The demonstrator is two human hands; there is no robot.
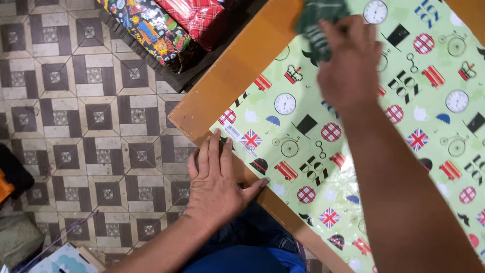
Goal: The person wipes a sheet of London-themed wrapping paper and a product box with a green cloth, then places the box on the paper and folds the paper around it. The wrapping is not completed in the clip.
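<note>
A sheet of pale green wrapping paper printed with clocks, flags, hats and bicycles lies spread on a wooden table. My left hand lies flat, fingers together, pressing the paper's near corner at the table edge. My right hand reaches across the sheet and grips a dark green checked object near the far edge; its shape is blurred and partly hidden by my fingers.
Two wrapped parcels rest on a dark surface beyond the table corner, one in comic-print paper, one in red tartan. Patterned tile floor lies to the left. A box with a pale blue print sits at the lower left.
</note>
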